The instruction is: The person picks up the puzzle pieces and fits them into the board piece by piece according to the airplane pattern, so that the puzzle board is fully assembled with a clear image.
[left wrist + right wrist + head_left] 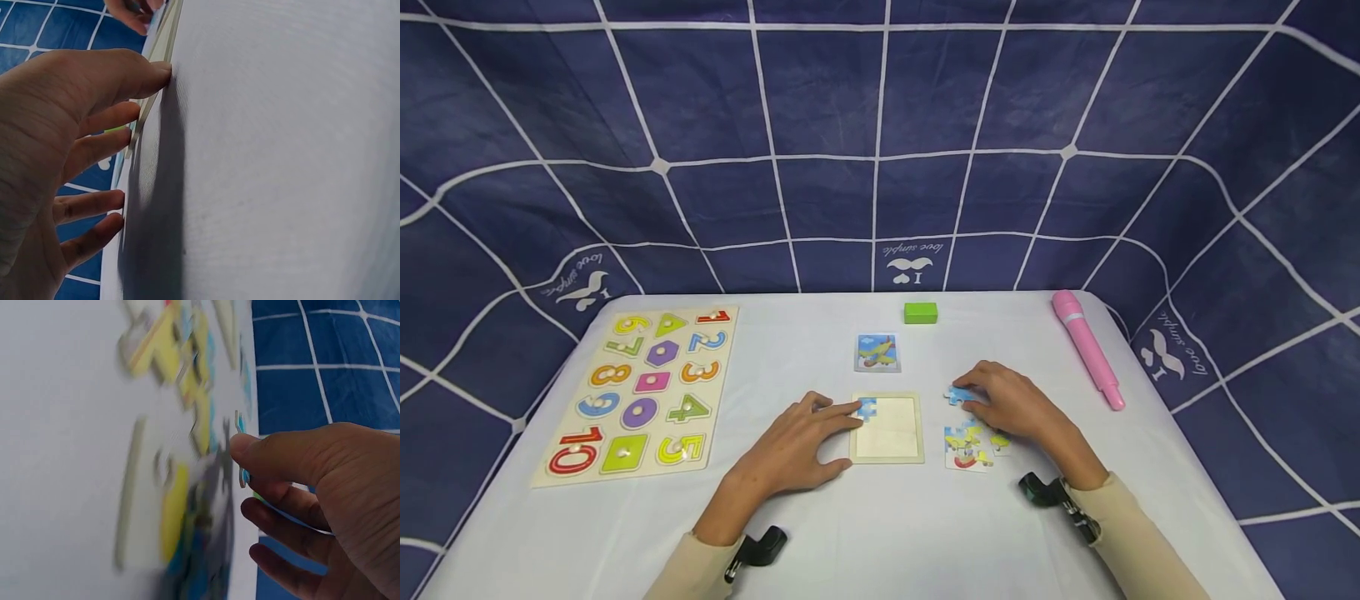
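My right hand (1011, 400) pinches a blue jigsaw piece (958, 395) between thumb and fingers. In the right wrist view that piece (240, 478) stands edge-on at the thumb tip. Several yellow-and-blue jigsaw pieces (964, 448) lie on the table just below this hand. My left hand (801, 442), its fingers spread and fairly straight, rests at the left side of a shallow square puzzle tray (891, 437). One blue piece (867, 409) sits in the tray's upper left corner, beside the left fingertips. The thumb touches the tray's edge in the left wrist view.
Behind the tray lies a small square picture (877, 352) of an airplane, with a green block (921, 313) further back. A number-and-shape board (640, 392) covers the left side of the white table (880, 533). A pink wand-shaped object (1087, 350) lies at the right.
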`<state>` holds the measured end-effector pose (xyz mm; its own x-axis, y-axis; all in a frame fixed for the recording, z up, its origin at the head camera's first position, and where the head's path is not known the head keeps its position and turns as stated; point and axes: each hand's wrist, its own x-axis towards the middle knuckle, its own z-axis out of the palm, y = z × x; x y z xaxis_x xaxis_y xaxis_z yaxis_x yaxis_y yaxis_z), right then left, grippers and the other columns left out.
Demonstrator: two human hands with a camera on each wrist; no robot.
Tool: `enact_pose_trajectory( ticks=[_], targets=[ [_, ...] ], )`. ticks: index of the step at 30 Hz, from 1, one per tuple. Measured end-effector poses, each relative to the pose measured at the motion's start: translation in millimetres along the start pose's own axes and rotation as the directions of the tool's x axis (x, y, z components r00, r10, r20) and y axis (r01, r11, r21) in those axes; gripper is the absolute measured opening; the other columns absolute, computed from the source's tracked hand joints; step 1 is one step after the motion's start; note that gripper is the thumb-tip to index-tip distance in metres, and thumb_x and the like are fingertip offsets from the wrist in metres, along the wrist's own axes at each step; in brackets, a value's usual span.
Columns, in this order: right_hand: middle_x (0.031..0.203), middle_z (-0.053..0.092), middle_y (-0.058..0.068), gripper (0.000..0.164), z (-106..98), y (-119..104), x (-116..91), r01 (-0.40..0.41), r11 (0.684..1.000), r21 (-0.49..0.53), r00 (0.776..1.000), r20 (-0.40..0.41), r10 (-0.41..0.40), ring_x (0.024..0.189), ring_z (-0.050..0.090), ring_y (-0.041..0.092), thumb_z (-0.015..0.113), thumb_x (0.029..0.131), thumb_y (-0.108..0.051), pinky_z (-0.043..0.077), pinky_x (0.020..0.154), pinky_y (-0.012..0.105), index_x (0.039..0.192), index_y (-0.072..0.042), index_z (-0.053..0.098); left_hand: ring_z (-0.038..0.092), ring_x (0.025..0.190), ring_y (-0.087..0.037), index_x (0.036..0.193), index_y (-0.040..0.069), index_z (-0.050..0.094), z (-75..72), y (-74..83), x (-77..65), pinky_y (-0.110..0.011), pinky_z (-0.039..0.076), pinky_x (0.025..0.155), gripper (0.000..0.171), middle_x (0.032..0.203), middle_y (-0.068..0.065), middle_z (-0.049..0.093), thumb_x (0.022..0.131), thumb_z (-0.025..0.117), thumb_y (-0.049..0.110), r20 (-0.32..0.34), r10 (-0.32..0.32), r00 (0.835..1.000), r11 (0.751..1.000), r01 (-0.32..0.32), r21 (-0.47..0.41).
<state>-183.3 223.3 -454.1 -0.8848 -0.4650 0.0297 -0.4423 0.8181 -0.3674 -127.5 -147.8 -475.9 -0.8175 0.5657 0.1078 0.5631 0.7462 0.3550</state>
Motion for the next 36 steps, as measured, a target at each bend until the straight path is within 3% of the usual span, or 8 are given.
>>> enact_pose_trajectory(
  ticks=[20, 36],
  targets=[
    [0.119, 0.072, -0.002, 0.031, 6.9, -50.4, 22.6, 0.192, 0.981, 0.026, 0.981, 0.017, -0.193, 0.109, 0.066, 0.015, 0.084, 0.096, -0.02, 0.058, 0.094, 0.04, 0.126, -0.014, 0.08, 0.054, 0.13, -0.019, 0.138, 0.023, 0.074, -0.3, 0.0, 0.6, -0.048, 0.05, 0.103, 0.056, 0.159, 0.01, 0.057, 0.087, 0.089, 0.039, 0.008, -0.022, 1.0, 1.0, 0.022, -0.017],
    [0.119, 0.071, 0.0, 0.027, 23.6, -72.6, 39.9, 0.257, 0.965, 0.053, 0.964, 0.059, -0.26, 0.11, 0.069, 0.015, 0.081, 0.099, -0.017, 0.058, 0.095, 0.036, 0.125, -0.012, 0.08, 0.052, 0.132, -0.017, 0.139, 0.024, 0.074, -0.5, -2.1, 0.3, -0.049, 0.05, 0.103, 0.057, 0.16, 0.009, 0.056, 0.087, 0.088, 0.043, 0.013, -0.018, 1.0, 1.0, 0.018, -0.004]
  ],
)
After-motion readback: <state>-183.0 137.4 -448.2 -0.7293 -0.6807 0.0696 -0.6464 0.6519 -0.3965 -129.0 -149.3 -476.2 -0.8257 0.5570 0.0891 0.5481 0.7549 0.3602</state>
